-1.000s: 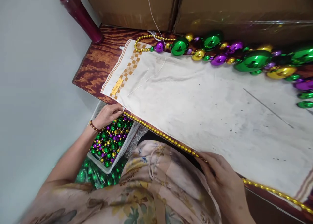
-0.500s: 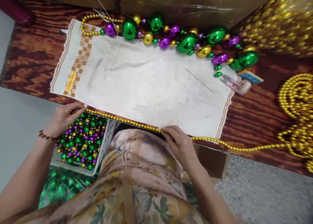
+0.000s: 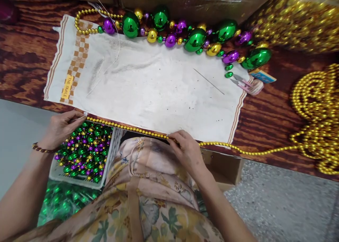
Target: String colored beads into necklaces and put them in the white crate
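Note:
A string of small gold beads stretches along the table's front edge between my two hands. My left hand pinches its left end, where a small white piece and a thin thread show. Further along, the closed fingers of my right hand grip the same string, which runs on rightward to a heap of gold beads. Behind them a white towel lies flat, bearing a needle. A strand of large green, purple and gold beads rests along the towel's far side.
Pink-handled snips lie by a small blue-and-orange packet. Below my left hand is a white bin of mixed beads. Cardboard boxes stand behind the table, with a bag of gold beads at the back right. An open carton sits under the edge.
The whole view has shifted, so the table and towel appear slightly further left and up. Both hands keep their hold on the gold bead string, which stays stretched between them.

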Motion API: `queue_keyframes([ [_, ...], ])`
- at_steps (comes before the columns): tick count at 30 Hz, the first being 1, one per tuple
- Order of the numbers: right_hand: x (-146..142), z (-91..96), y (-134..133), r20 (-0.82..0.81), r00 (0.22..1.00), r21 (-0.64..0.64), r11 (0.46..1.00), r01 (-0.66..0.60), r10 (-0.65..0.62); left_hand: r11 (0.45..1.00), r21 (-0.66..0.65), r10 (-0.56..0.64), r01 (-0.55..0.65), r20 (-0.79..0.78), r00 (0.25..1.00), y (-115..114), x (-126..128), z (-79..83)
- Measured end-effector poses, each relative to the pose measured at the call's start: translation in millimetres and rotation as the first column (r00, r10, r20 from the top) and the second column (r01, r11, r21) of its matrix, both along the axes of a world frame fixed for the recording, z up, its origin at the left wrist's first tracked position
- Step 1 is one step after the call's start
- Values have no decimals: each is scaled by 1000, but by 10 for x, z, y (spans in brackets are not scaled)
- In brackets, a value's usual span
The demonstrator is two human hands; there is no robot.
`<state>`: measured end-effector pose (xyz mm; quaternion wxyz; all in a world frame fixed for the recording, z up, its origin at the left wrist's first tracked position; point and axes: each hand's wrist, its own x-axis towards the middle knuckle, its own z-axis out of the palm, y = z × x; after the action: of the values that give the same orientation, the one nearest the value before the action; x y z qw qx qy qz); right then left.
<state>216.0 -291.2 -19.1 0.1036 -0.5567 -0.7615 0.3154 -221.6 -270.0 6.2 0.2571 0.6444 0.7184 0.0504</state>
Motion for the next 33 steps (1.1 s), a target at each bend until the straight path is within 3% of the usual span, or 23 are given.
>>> queue_keyframes([
  [4,-38,68,12,100,995,36,999,-2,-1,996,-23,92,-90,77,993,21,125,155],
  [8,10,197,117,227,972,79,996,44,-61,977,169,120,-132,80,989,191,305,359],
  [10,80,253,229,285,953,107,991,76,-104,964,260,54,-59,26,998,371,389,391],
  [13,222,288,435,321,937,144,985,96,-139,942,292,-152,166,-71,986,702,543,352],
  [15,327,285,559,307,943,148,985,87,-129,898,320,-259,301,-169,951,879,712,330],
  [19,510,285,704,245,965,169,984,55,-96,787,473,-269,396,-314,910,953,1402,339],
  [20,546,296,719,222,971,181,982,47,-87,765,512,-283,389,-275,919,929,1657,327],
  [22,611,337,735,168,983,214,976,32,-69,741,510,-487,437,-39,872,890,2220,260],
  [24,690,393,737,121,991,273,962,27,-62,726,428,-670,538,268,692,910,2757,159],
  [26,814,451,734,116,991,363,932,17,-64,719,299,-676,627,511,531,999,3154,74],
  [28,1005,494,738,170,984,450,892,-26,-57,692,119,-582,712,675,453,1123,3344,47],
  [31,1407,501,783,302,953,499,857,-129,-33,693,-104,-405,713,762,505,1278,3282,117],
  [33,1713,460,850,364,930,496,854,-156,-42,711,-175,-339,681,763,550,1330,3118,200],
])
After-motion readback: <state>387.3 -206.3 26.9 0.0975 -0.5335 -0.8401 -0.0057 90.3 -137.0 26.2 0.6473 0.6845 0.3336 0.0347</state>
